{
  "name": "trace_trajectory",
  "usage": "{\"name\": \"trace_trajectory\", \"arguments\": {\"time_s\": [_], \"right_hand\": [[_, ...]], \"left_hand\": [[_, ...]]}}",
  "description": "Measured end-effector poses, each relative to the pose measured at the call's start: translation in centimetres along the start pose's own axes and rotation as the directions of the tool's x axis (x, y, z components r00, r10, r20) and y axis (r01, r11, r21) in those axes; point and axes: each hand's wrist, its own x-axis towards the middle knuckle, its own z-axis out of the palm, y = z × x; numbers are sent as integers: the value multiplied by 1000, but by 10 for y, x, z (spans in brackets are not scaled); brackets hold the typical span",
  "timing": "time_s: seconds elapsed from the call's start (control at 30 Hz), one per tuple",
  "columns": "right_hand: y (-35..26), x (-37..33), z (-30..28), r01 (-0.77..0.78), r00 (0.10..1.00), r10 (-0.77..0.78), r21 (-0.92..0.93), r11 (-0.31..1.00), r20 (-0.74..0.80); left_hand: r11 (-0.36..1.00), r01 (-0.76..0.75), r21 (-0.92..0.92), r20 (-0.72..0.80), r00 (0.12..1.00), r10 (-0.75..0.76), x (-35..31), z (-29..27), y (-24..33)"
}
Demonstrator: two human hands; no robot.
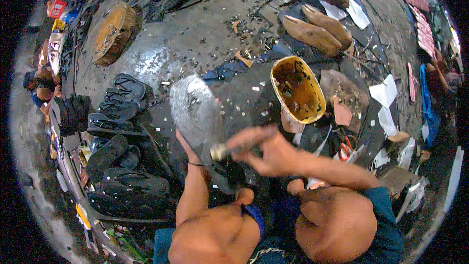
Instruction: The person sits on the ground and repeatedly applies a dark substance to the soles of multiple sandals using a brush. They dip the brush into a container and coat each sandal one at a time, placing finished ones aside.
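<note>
My left hand (186, 147) supports a sandal sole (195, 110) from beneath its left side; most of the fingers are hidden under it. The sole is dark, with a pale, wet-looking sheen over its far half. Blurred by motion, my right hand (266, 152) grips a short brush (221, 152). The pale bristle tip lies over the near right part of the sole; whether it touches cannot be made out. Beyond my right hand stands a yellow oval tub (320, 115), with amber-brown liquid or residue inside and dark smears on its rim.
Stacked black sandals (129, 186) fill the left side. A round wooden block (115, 34) lies far left. Wooden shoe lasts (312, 34) rest at the far right. Red-handled scissors (345, 150) lie among scraps right of the tub. White paper pieces (384, 92) are strewn farther right.
</note>
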Motion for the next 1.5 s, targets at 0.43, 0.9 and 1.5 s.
{"name": "trace_trajectory", "arguments": {"time_s": [0.43, 0.9, 1.5], "right_hand": [[35, -15, -110, -495, 766, 188, -377, 783, -615], [-21, -11, -113, -268, 733, 663, 829, 491, -155], [-21, 47, -22, 104, 937, -152, -164, 981, -315]], "left_hand": [[852, 520, 51, -130, 850, -511, -117, -75, -6], [940, 223, 257, -293, 945, -144, -15, 24, 10], [990, 62, -124, 231, 973, -32, 14, 2, -1]]}}
